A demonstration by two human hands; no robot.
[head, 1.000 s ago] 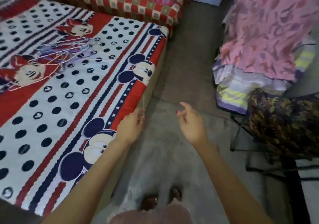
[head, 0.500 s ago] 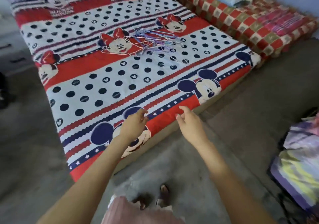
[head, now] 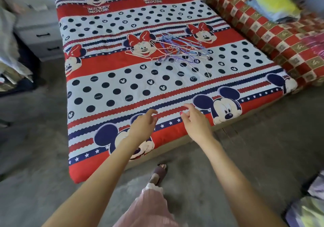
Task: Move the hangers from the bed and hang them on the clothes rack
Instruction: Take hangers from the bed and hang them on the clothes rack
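Note:
A tangled pile of thin wire hangers (head: 177, 50), purple, white and pink, lies in the middle of the bed (head: 108, 90), which has a red, white and navy cartoon-mouse cover. My left hand (head: 142, 127) and my right hand (head: 195, 121) reach out above the bed's near edge, well short of the pile. Both hold nothing; the fingers are relaxed and partly extended. The clothes rack itself is out of view.
A second mattress in a red checked cover (head: 273, 39) lies to the right of the bed with folded cloth (head: 273, 2) on it. A grey drawer unit (head: 40, 34) stands at the left. Striped fabric (head: 308, 207) shows at the bottom right. My slippered foot (head: 158, 173) is on the grey floor.
The view has swung left from the draped rack to face the bed, so the hanger pile is now centred. Both hands now reach over the bed's near edge. In the oldest frame my left hand seemed to pinch something thin.

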